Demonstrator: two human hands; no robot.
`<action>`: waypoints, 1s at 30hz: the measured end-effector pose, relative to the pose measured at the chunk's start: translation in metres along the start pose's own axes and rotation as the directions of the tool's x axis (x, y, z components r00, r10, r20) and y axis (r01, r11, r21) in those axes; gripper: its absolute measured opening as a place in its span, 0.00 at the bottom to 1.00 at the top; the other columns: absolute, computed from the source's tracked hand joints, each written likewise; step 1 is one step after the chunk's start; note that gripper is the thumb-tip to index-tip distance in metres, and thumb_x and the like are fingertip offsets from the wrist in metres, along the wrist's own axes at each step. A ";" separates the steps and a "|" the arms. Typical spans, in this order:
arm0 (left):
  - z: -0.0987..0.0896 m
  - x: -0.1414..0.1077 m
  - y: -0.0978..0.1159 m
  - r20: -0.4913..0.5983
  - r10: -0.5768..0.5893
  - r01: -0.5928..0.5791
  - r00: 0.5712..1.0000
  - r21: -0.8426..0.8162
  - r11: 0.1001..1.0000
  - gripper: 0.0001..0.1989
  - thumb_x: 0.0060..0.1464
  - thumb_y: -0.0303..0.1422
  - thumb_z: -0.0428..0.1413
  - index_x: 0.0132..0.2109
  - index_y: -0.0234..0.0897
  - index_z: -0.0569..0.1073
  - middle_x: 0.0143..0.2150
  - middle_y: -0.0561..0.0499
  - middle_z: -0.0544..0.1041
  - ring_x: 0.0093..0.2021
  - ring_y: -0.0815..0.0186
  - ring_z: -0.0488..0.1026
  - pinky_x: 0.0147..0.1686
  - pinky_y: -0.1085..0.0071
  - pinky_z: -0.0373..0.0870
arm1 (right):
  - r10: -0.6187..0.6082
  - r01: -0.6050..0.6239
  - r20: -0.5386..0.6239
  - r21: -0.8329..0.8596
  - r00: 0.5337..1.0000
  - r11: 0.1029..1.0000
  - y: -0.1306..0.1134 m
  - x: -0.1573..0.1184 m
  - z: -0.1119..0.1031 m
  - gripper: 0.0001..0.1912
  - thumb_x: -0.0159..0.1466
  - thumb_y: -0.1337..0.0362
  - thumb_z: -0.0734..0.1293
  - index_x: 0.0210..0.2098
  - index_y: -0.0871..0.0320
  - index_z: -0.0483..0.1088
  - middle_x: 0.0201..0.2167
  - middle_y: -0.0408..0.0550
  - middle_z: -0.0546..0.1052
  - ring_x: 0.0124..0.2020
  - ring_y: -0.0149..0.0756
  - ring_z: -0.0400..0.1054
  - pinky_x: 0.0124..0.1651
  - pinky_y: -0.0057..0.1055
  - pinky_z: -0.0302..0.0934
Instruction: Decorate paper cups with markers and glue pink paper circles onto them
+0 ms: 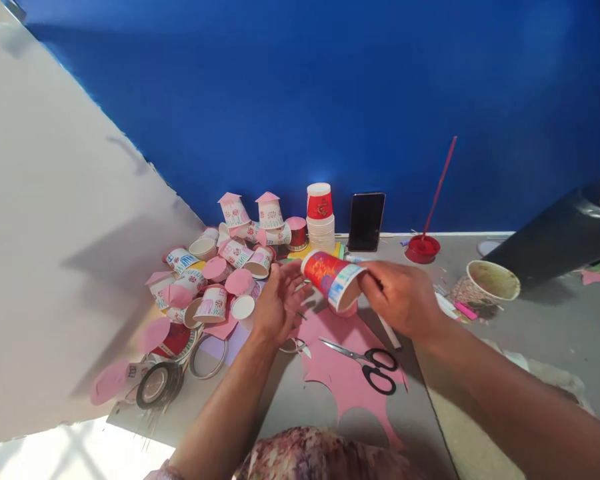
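A red and blue patterned paper cup [325, 273] lies tilted on its side in the air, its mouth toward the lower right. My right hand [400, 297] pinches it by the rim. Just left of the cup my left hand [280, 300] is open, palm turned toward it, fingers apart. Below them, scissors [370, 363] with black handles rest on a cut-out sheet of pink paper [330, 380]. Several decorated paper cups [213, 303], some with pink paper tops, are heaped to the left of my left hand.
A stack of paper cups [321, 230] and a phone [367, 221] stand against the blue wall. Tape rolls [155, 385] lie at lower left. On the right are a red dish with a stick [423, 249], a used cup [493, 283] and a dark cylinder [555, 227].
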State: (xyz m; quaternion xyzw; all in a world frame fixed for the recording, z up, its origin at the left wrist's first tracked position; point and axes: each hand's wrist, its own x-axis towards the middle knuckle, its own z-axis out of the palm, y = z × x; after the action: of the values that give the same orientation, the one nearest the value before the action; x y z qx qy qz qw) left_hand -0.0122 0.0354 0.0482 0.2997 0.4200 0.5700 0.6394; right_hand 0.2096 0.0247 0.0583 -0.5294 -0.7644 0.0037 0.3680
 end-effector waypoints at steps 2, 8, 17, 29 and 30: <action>-0.003 0.002 -0.003 -0.021 0.063 -0.056 0.998 0.245 0.968 0.18 0.58 0.48 0.62 0.44 0.38 0.81 0.44 0.46 0.81 0.40 0.63 0.77 0.40 0.69 0.75 | 0.122 -0.124 -0.038 -0.057 0.992 0.991 0.009 0.008 -0.008 0.15 0.67 0.64 0.60 0.31 0.55 0.77 0.25 0.48 0.80 0.26 0.38 0.70 0.29 0.34 0.48; -0.001 0.005 -0.010 0.280 0.102 -0.296 0.955 0.855 0.427 0.12 0.55 0.31 0.60 0.46 0.39 0.81 0.47 0.45 0.79 0.41 0.59 0.75 0.42 0.65 0.72 | 0.271 -0.269 -0.001 -0.116 0.963 0.956 0.026 0.024 -0.024 0.17 0.67 0.60 0.58 0.26 0.55 0.72 0.22 0.49 0.76 0.23 0.37 0.63 0.29 0.34 0.46; 0.012 0.024 -0.040 0.280 -0.014 -0.280 0.960 0.959 -0.048 0.08 0.54 0.35 0.59 0.33 0.35 0.77 0.37 0.42 0.75 0.42 0.53 0.72 0.43 0.60 0.66 | 0.341 -0.276 0.222 -0.278 0.913 0.920 0.025 0.032 -0.031 0.19 0.70 0.59 0.58 0.27 0.56 0.73 0.25 0.51 0.78 0.26 0.38 0.64 0.30 0.35 0.42; 0.019 0.026 -0.055 0.318 -0.003 -0.317 0.948 0.946 0.064 0.07 0.57 0.26 0.54 0.35 0.36 0.77 0.37 0.43 0.73 0.46 0.54 0.70 0.50 0.59 0.64 | 0.362 -0.206 0.379 -0.393 0.852 0.896 0.046 0.037 -0.049 0.19 0.69 0.58 0.59 0.26 0.56 0.73 0.25 0.50 0.76 0.26 0.38 0.64 0.28 0.33 0.44; 0.019 0.027 -0.056 0.315 0.002 -0.314 0.949 0.946 0.085 0.07 0.57 0.26 0.54 0.35 0.36 0.77 0.37 0.43 0.73 0.46 0.54 0.70 0.50 0.59 0.64 | 0.358 -0.194 0.401 -0.395 0.843 0.898 0.049 0.037 -0.049 0.18 0.69 0.58 0.60 0.26 0.56 0.73 0.26 0.49 0.76 0.26 0.37 0.64 0.28 0.33 0.44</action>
State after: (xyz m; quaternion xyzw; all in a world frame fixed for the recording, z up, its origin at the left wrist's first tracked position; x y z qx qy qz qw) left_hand 0.0310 0.0540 0.0031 0.7571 0.5787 0.1684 0.2522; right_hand 0.2702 0.0574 0.0951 -0.6741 -0.7331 0.0519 0.0733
